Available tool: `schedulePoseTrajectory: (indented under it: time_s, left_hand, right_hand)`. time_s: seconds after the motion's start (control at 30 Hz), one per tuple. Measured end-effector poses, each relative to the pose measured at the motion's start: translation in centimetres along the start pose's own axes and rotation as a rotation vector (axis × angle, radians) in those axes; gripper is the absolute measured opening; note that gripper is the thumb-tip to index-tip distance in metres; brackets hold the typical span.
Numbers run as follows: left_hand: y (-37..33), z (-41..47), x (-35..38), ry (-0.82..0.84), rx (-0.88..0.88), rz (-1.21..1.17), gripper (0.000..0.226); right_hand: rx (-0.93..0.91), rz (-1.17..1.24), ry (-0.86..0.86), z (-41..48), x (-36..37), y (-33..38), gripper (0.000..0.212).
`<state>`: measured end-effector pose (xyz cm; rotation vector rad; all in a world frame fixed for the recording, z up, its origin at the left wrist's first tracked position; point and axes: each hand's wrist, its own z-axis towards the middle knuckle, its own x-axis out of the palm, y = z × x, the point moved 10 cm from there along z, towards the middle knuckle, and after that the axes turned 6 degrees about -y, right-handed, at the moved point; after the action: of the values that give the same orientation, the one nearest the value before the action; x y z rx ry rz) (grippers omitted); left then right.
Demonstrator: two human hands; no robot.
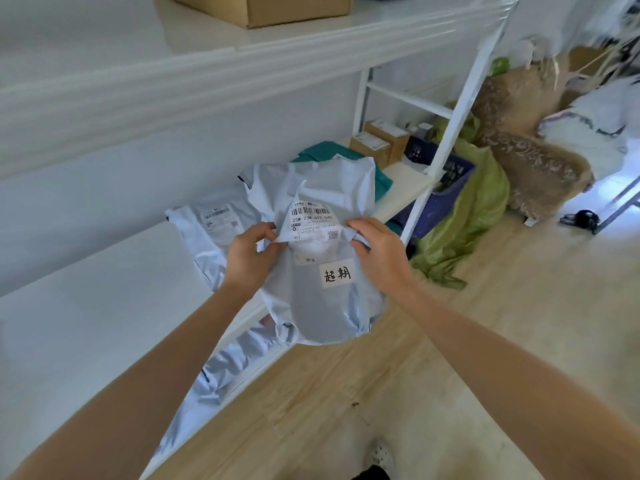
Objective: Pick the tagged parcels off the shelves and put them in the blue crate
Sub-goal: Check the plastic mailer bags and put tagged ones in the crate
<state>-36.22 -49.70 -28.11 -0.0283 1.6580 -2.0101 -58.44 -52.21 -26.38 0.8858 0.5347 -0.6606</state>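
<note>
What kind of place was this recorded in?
Likely a parcel storeroom or pickup point: white shelves hold labelled cartons and a mailer, and the left hand and right hand grip a parcel bearing a barcode label and handwritten tag.

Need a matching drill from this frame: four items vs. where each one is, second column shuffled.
1 tagged parcel
2 cardboard box
3 blue crate
4 green sack

a on the top shelf
b crumpled on the floor, right of the crate
c gripped by left hand and right hand
d just past the rack's end post

Pairs: 1-c, 2-a, 3-d, 4-b
</note>
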Motion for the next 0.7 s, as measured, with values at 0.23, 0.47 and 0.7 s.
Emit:
schedulePoseTrajectory:
  time_s: [0.23,0.47,0.7]
  left_hand:
    - [-6.0,1.4,13.3,0.095,0.12,0.041,0.037]
    - [-10.4,2.6,26.1,0.138,0.184,0.101,0.019]
    - [-13.3,3.4,36.5,0.249,0.234,0.1,0.018]
  right_hand:
    - [0.071,-0.061,-0.049,2.1,-8.1,-11.3,0.032]
    - [0.132,-0.106,-0.101,3.8,-15.6,-22.0,0.031]
    - [0.202,-0.149,-0.172,3.7,-20.9,-30.1,0.031]
